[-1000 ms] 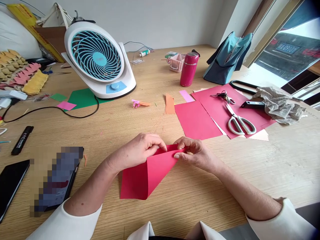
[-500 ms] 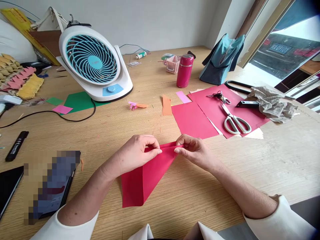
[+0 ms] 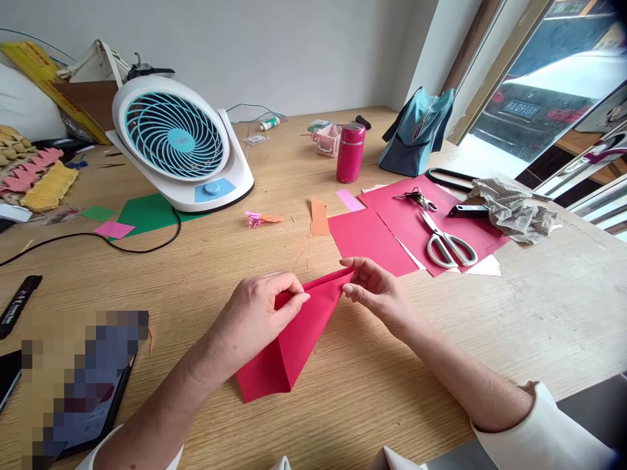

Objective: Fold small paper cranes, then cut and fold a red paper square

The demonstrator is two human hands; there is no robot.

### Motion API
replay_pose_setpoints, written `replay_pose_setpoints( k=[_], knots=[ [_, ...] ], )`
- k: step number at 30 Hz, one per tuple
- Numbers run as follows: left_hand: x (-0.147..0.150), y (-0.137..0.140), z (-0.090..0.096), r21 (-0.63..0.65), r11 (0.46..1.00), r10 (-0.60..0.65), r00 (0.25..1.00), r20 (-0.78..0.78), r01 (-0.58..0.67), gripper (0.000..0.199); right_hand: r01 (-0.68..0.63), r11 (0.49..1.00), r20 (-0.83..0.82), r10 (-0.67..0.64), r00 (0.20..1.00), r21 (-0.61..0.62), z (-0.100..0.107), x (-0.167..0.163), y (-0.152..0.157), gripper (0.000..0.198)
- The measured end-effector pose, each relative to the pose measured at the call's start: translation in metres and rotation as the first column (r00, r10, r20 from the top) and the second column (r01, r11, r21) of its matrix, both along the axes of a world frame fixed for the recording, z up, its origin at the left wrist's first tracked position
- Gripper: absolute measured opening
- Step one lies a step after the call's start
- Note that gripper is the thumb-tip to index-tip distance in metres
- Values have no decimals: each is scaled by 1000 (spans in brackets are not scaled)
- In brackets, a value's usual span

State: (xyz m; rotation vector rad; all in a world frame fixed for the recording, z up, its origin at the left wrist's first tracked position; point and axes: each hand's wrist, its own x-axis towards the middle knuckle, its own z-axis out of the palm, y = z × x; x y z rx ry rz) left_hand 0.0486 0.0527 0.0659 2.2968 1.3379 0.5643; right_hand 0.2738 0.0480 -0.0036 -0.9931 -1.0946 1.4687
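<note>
A folded sheet of red paper (image 3: 313, 320) is held up at a slant over the table in front of me, its lower left part creased along a line. My left hand (image 3: 267, 303) pinches its upper edge between thumb and fingers. At the pointed right corner is my right hand (image 3: 375, 290), its thumb and fingers spread apart around the tip. The thumb looks to be against the paper's edge, but the fingers are not closed on it. Behind the hands lie more red sheets (image 3: 375, 241), with white-handled scissors (image 3: 448, 245) on top.
A white and blue fan (image 3: 181, 143) stands at the back left, its black cord on the table. A red flask (image 3: 351, 153), a blue bag (image 3: 416, 134), and a crumpled cloth (image 3: 514, 209) are farther right. A phone (image 3: 93, 391) and marker (image 3: 18, 305) lie at left.
My right thumb and fingers have parted from their pinch on the paper's corner. The paper has tilted, its right corner rising, while my left hand keeps hold. The whole view has shifted slightly.
</note>
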Motion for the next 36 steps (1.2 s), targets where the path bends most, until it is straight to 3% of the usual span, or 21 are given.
replay_pose_setpoints(
  k=[4,8,25,36],
  knots=[
    [3,-8,0,79,997,-24,1000,6,23,17,-55,993,-22,53,998,-102,5,1,-2,43],
    [6,-12,0,129,991,-21,1000,4,20,16,-94,989,-56,88,995,-112,4,0,-3,31],
    [8,-15,3,157,988,5,1000,14,-7,15,-88,981,-352,23,936,-170,3,1,-4,25],
    [5,-18,3,209,978,22,1000,-3,-21,15,-29,980,-374,-49,926,-198,9,0,-3,25]
  ],
)
